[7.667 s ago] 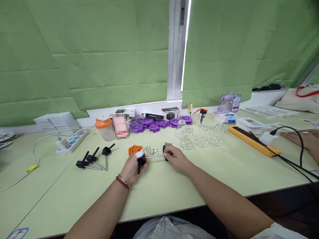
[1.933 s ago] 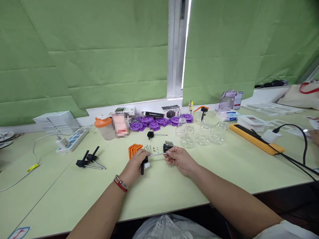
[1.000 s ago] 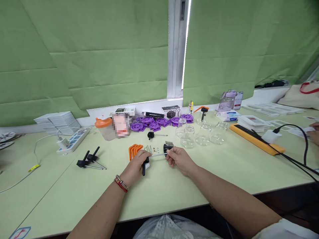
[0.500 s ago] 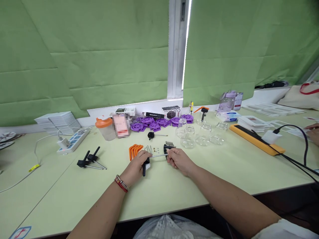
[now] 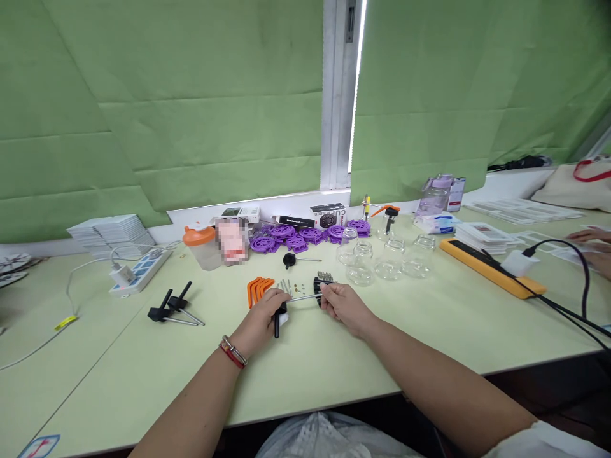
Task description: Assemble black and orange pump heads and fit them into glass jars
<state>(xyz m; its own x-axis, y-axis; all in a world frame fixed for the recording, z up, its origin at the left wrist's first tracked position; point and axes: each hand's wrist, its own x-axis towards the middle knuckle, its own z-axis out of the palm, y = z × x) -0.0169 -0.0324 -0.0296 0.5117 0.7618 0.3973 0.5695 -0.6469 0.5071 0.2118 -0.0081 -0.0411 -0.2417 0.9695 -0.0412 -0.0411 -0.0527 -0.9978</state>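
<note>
My left hand point(image 5: 264, 314) is closed around a black plastic part point(image 5: 277, 326) that has a thin metal rod point(image 5: 305, 297) sticking out to the right. The rod's far end is pinched in the fingers of my right hand point(image 5: 347, 308), which hide its tip. Black pieces point(image 5: 317, 284) and a row of springs point(image 5: 326, 276) lie just behind my right fingers. Beside my left hand are several orange bent handles point(image 5: 260, 291), short metal pins point(image 5: 286, 284) and tiny brass-coloured bits point(image 5: 296, 286). Something white shows under the black part.
Two black pieces with rods point(image 5: 184, 303) lie at left. Behind are a black knob with a rod point(image 5: 289, 259), purple discs point(image 5: 296, 240), glass jars point(image 5: 390, 262) and an orange-lidded cup point(image 5: 200, 245). An orange power strip point(image 5: 491, 267) stands right, near another person's hands point(image 5: 596, 245).
My two hands and the rod stay almost in place. At the far right, more of the other person's hands has come into view.
</note>
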